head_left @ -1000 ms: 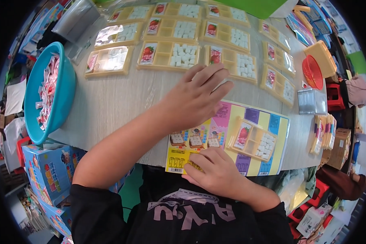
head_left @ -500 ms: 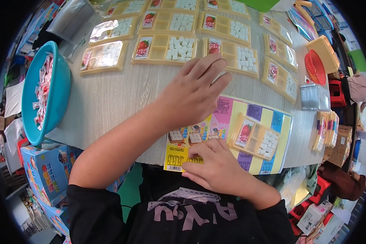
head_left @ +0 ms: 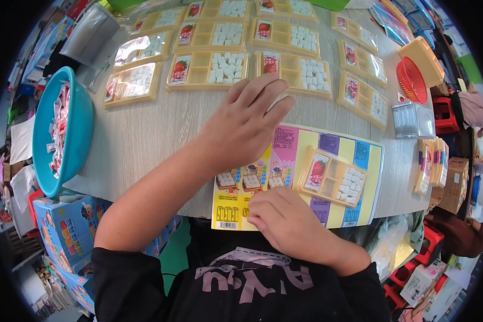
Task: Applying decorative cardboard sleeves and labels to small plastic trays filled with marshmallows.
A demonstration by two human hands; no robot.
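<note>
A colourful printed label sheet [head_left: 367, 185] lies at the near edge of the table. My left hand [head_left: 247, 121] reaches over its far left part, fingers apart and bent downward; its thumb is hidden, and I see nothing in it. My right hand [head_left: 284, 220] rests over the sheet's near yellow part, fingers curled in with the thumb close; what they hold, if anything, is hidden. On the sheet, right of my right hand, sits a clear-covered cream tray [head_left: 331, 180] with a strawberry-print packet [head_left: 317, 172] at one end and white marshmallow-like pieces [head_left: 351, 186] at the other.
Several similar filled trays [head_left: 208, 70] stand in rows across the far table. A teal basin [head_left: 83, 134] of small pink-white packets is at the left edge. At right are a red basket [head_left: 411, 80], clear plastic boxes [head_left: 413, 121] and stacked packs [head_left: 432, 163]. Blue cartons [head_left: 64, 231] stand below left.
My left hand has shifted slightly left and stays above the sheet. My right hand's fingers have curled a little more. The whole view has shifted slightly.
</note>
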